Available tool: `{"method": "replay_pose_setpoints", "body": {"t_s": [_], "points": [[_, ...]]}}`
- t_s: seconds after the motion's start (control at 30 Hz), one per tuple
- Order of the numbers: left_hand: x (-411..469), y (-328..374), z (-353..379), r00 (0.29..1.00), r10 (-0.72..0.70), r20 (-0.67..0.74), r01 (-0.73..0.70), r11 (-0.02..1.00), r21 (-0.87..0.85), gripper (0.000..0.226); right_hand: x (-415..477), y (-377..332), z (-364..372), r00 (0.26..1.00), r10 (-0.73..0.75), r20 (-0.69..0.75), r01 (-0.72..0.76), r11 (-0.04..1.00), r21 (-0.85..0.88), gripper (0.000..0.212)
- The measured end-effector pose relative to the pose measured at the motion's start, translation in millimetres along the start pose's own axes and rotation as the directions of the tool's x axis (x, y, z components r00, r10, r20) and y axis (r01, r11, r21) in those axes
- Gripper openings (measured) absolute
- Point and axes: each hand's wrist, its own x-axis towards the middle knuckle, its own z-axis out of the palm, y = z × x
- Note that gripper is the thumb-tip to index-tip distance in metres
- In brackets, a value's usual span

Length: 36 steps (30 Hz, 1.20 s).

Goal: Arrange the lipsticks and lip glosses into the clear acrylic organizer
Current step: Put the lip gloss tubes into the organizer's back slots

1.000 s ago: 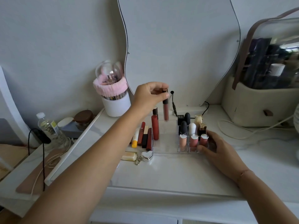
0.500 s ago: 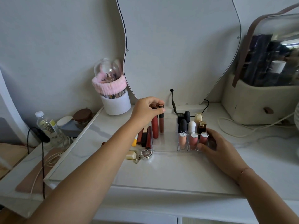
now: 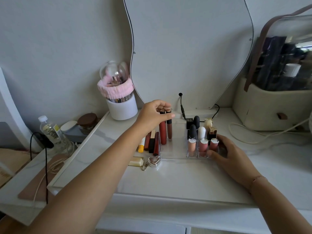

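- Whereas one second ago you held the slim brown lip gloss tube (image 3: 169,130) high in the air, your left hand (image 3: 154,116) has now brought it down. It stands upright in the wide left part of the clear acrylic organizer (image 3: 177,150), just beside the red lip gloss tube (image 3: 163,131).
- Your left hand still pinches the cap of the brown tube between thumb and fingers, so I judge it is placed but not yet let go.
- Your right hand (image 3: 231,156) has stayed where it was. Its fingers are curled round the front right corner of the organizer and keep it steady on the white counter (image 3: 168,179).
- The small compartments on the right already carry three pink glosses (image 3: 203,146) in front and darker lipsticks behind them.
- Left of the organizer, a yellow-capped tube (image 3: 141,146), a black-and-cream lipstick (image 3: 152,141) and two dark red tubes lie on the counter, not yet sorted. These are probably your next ones.
- When you loosen the fingers, do it gently: I think a tall tube in such a wide part can lean or fall.
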Motion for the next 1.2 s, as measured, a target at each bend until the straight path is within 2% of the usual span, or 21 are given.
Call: {"method": "replay_pose_setpoints", "body": {"t_s": [0.13,0.27,0.33,0.47,0.53,0.8,0.9,1.0,1.07,1.1,1.13,1.2], "points": [[1.8,-1.4,-14.4,1.000,0.001,-0.012,-0.002,0.998,-0.055,0.030,-0.5,1.0,0.8,1.000,0.004,0.006,-0.004,1.000,-0.007,0.058],[12.2,-22.0,-44.2,0.969,-0.089,-0.231,0.075,0.995,-0.066,0.016,-0.3,1.3,0.5,1.000,0.006,0.009,-0.007,1.000,0.011,0.055],[15.8,-44.5,-53.9,0.935,-0.153,-0.321,0.166,0.986,0.013,0.014,0.0,1.7,0.6,1.000,0.005,0.007,-0.005,1.000,0.015,0.055],[17.3,-91.1,-55.4,0.904,-0.324,-0.280,0.400,0.871,0.285,0.026,-0.1,2.4,1.0,1.000,0.005,0.014,-0.005,1.000,0.008,0.056],[16.9,-102.1,-51.3,0.883,-0.390,-0.260,0.464,0.806,0.368,0.032,0.1,2.9,0.8,1.000,0.004,0.010,-0.004,1.000,0.007,0.056],[22.3,-104.8,-41.6,0.859,-0.438,-0.266,0.511,0.772,0.378,0.022,1.4,4.6,2.1,1.000,0.012,-0.007,-0.012,1.000,-0.006,0.058],[25.5,-105.0,-44.3,0.834,-0.461,-0.304,0.539,0.798,0.269,0.018,1.0,4.9,1.9,1.000,0.004,-0.004,-0.004,1.000,-0.010,0.056],[27.0,-93.6,-53.5,0.818,-0.503,-0.278,0.510,0.858,-0.052,0.023,0.5,5.7,1.4,1.000,0.000,0.001,0.000,1.000,0.012,0.055],[25.0,-73.4,-62.7,0.845,-0.476,-0.241,0.434,0.876,-0.209,0.022,0.6,6.0,1.3,1.000,0.003,0.004,-0.004,1.000,0.021,0.055],[24.0,-59.7,-68.1,0.865,-0.439,-0.244,0.377,0.889,-0.260,0.015,0.8,5.9,1.3,1.000,0.002,0.005,-0.002,1.000,0.021,0.055],[22.8,-43.9,-73.4,0.886,-0.388,-0.253,0.308,0.902,-0.303,0.007,1.0,5.9,1.4,1.000,-0.001,0.006,0.001,1.000,0.019,0.054],[20.3,-9.0,-81.7,0.926,-0.261,-0.271,0.147,0.914,-0.378,0.008,1.5,5.4,1.7,1.000,-0.003,0.006,0.003,1.000,0.015,0.053]]}}
